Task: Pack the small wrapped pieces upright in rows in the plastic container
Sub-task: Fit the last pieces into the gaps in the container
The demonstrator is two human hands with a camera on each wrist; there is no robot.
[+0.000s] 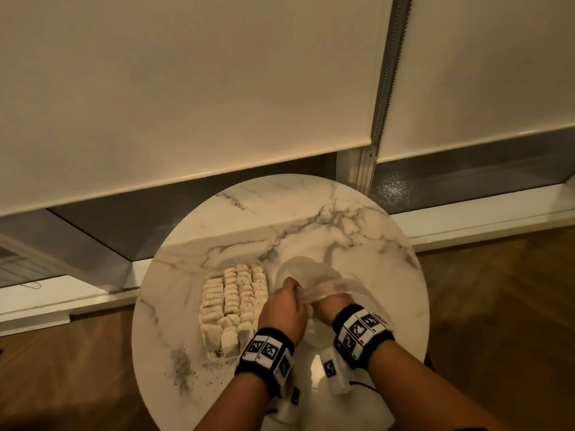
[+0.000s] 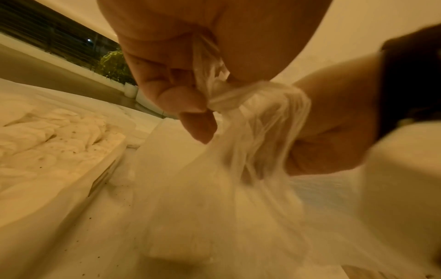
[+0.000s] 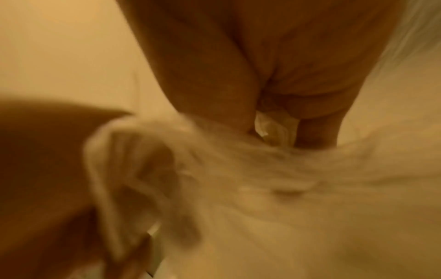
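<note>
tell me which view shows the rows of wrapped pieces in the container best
The head view: the wrapped pieces show from above as four rows. The left wrist view catches only a blurred, low-angle patch of them. The right wrist view shows none.

Surface (image 1: 326,231) was round white marble with grey veins, plus a scatter of dark specks near its left front edge. Wrapped pieces (image 1: 231,301) were cream to off-white, some flecked with tiny dark dots, in a clear container (image 1: 214,356). Plastic bag (image 1: 308,278) was see-through, milky white where bunched. Wristbands (image 1: 264,353) were black, carrying white tiles with black square-code patterns. Blinds (image 1: 186,88) were plain cream. Floor (image 1: 497,290) was brown wood in a herringbone pattern. Window frame (image 1: 466,216) was white, glass behind dark grey. Whole scene had a warm yellowish cast.
</note>
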